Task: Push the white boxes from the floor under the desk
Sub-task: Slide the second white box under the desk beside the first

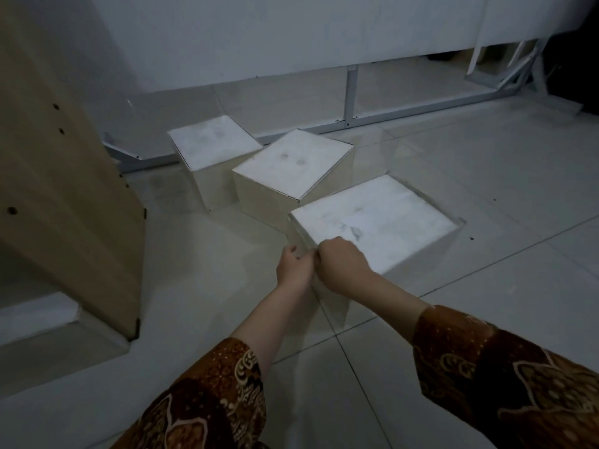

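Three white boxes stand in a diagonal row on the tiled floor. The nearest white box (382,222) is the largest, and both my hands rest on its near corner. My left hand (293,265) presses flat against its left side face. My right hand (340,260) curls over the top edge at that corner. A middle white box (291,163) sits just behind it, and a far white box (214,144) lies further back left. The wooden desk side panel (64,189) rises at the left.
Another white box (48,322) lies under the desk at the lower left. A white partition (259,37) on a metal frame (350,92) runs along the back. Open tiled floor (486,157) spreads to the right.
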Demonstrator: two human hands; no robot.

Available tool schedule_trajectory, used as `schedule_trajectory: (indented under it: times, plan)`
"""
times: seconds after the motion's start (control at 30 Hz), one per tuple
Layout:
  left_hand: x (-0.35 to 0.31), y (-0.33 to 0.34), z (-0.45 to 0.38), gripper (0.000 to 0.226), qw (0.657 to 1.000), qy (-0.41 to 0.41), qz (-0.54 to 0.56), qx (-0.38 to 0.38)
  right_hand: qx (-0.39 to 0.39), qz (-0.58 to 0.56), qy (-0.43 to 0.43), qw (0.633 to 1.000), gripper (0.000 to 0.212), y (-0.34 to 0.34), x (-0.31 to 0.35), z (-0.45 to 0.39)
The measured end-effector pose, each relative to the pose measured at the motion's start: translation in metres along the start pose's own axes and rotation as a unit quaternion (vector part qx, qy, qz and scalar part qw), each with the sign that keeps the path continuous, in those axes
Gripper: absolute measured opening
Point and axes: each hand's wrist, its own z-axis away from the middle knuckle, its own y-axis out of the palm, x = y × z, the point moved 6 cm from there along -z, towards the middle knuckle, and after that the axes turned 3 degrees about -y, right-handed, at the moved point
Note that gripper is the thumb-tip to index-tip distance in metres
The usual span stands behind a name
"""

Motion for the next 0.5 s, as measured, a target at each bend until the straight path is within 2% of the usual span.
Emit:
schedule_trajectory:
  times: [0.1, 0.17, 0.23, 0.3, 0.4, 0.5]
  plan:
    - [0.005, -0.007, -0.004, 0.059, 0.999, 0.021, -0.032, -0.003, 0.022, -0.128, -0.003, 0.991, 0.033, -0.003, 0.003, 0.003]
    - [0.003, -0.013, -0.005, 0.051, 0.995, 0.057, -0.076, -0.009, -0.016, -0.188, 0.010, 0.982, 0.029, -0.013, -0.010, -0.003]
    - [0.001, -0.013, -0.006, 0.045, 0.992, 0.087, -0.095, -0.010, -0.088, -0.176, 0.050, 0.979, 0.023, -0.025, -0.043, -0.009]
    - [0.001, -0.008, -0.004, 0.046, 0.990, 0.101, -0.097, -0.010, -0.127, -0.131, 0.123, 0.975, 0.033, -0.032, -0.091, -0.013]
    - [0.005, -0.002, -0.005, 0.042, 0.983, 0.131, -0.126, -0.014, -0.089, -0.046, 0.274, 0.957, 0.059, -0.023, -0.168, -0.005]
    - [0.008, 0.000, -0.009, 0.041, 0.976, 0.149, -0.155, -0.021, -0.072, -0.031, 0.325, 0.943, 0.071, -0.013, -0.199, 0.005]
